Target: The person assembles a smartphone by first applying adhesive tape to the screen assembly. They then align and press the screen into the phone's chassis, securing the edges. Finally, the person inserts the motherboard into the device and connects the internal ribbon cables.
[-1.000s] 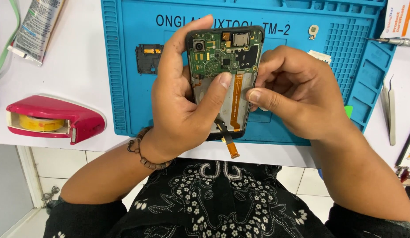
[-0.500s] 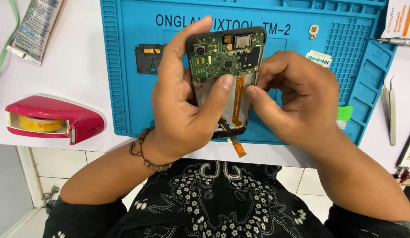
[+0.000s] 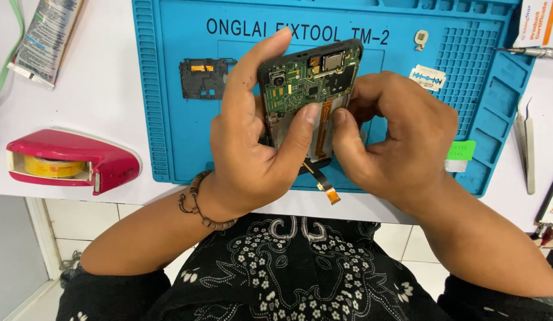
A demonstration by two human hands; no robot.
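An opened phone [image 3: 312, 80] with its back off shows a green circuit board and an orange flex cable. My left hand [image 3: 253, 142] grips it from the left side, thumb pressed on the middle of the phone, over the blue work mat [image 3: 163, 89]. My right hand [image 3: 395, 137] holds the phone's right side, its thumb tip on the orange cable beside my left thumb. A loose flex strip [image 3: 325, 185] hangs from the phone's lower end. The phone's lower half is hidden by my hands.
On the mat lie a small black phone part [image 3: 202, 77], a razor blade [image 3: 427, 77], a tiny metal piece [image 3: 421, 39] and a green sticker [image 3: 461, 150]. A red tape dispenser [image 3: 74, 160] and a tube [image 3: 48, 38] lie at left. Tweezers [image 3: 526, 145] lie at right.
The phone has tilted and shifted slightly up and to the right. My right thumb has moved in next to my left thumb on the orange cable.
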